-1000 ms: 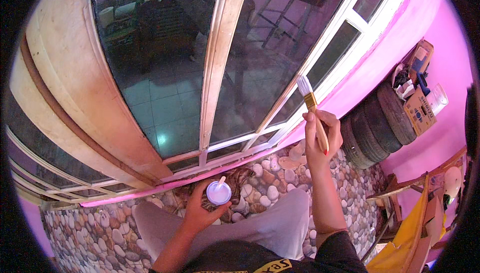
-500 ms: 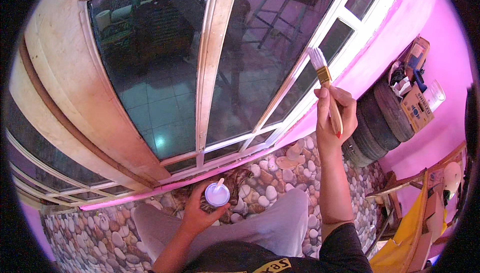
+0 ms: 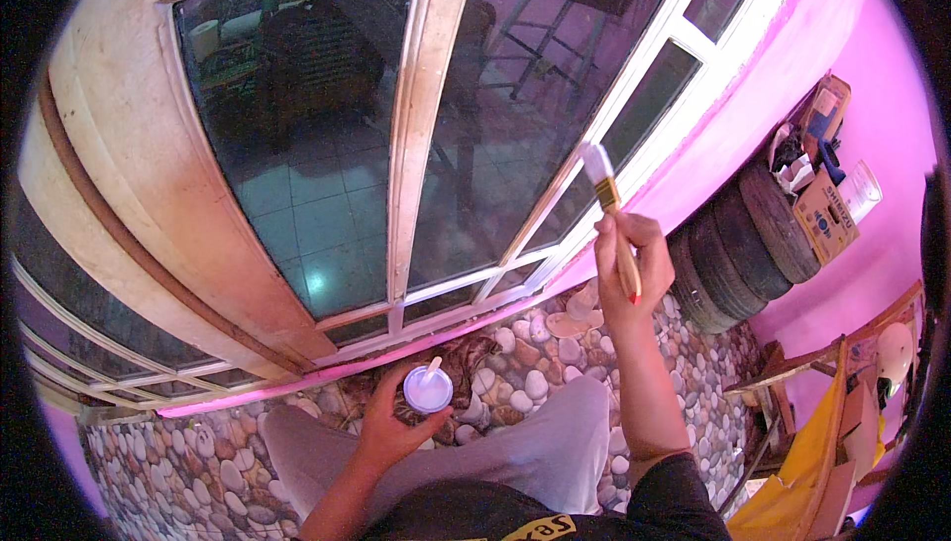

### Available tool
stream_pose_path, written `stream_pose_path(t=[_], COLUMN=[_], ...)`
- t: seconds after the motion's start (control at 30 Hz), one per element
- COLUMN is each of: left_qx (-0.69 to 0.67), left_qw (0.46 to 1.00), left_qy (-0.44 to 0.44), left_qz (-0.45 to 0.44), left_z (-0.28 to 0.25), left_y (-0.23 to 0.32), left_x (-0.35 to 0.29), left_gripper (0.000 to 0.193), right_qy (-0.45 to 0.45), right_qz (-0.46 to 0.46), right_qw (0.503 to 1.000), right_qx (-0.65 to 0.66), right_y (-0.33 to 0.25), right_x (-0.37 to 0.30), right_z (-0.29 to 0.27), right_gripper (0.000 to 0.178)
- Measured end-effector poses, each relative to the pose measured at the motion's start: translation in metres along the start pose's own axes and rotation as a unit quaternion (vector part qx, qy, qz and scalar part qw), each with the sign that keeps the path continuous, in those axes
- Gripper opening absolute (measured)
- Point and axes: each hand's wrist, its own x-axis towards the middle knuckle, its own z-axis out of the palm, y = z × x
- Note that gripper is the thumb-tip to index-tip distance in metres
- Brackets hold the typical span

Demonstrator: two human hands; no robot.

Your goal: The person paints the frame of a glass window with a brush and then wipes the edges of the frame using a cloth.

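1. Two bare hands divide the work at a tall glazed window frame (image 3: 418,145): the right hand (image 3: 639,259) is raised by the upright (image 3: 646,62) at the large pane's right edge, the left hand (image 3: 401,417) sits low over the grey trousers (image 3: 555,432).

2. Fingers of the right hand close around the wooden handle of a paintbrush (image 3: 607,192), its pale bristles tilted up toward the upright's lower half.

3. Fingers of the left hand curl about the side of a small cup (image 3: 428,392) of whitish liquid, a stick (image 3: 434,367) leaning at its rim, above the pebble-patterned floor (image 3: 218,462) near the frame's bottom edge.

4. Coating the upright appears to be the step in hand; its upper part shows white, its lower part tan.

5. By that reading, the next move calls for a light stroke along the tan wood, bristles kept off the glass, cup level.

6. Hard to make out: whether the bristles touch wood or hover, and the shapes behind the dark glass. Fingertips hide the cup's lower side; the frame's top is cut off.
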Motion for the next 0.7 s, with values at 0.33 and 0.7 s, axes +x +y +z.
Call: stream_pose_path(t=[0.33,0.7], left_qx=[0.034,0.025], left_qw=[0.999,0.999], left_qy=[-0.007,-0.029], left_qz=[0.024,0.001], left_z=[0.003,-0.001], left_y=[-0.013,-0.008], left_x=[-0.004,-0.005], left_gripper=[0.083,0.081], right_qy=[-0.015,0.076], right_qz=[-0.035,-0.089], right_qw=[0.999,0.993], right_qx=[-0.033,-0.033], right_y=[0.001,-0.011], right_x=[0.011,0.057], right_z=[0.006,0.002], right_gripper=[0.021,0.019])
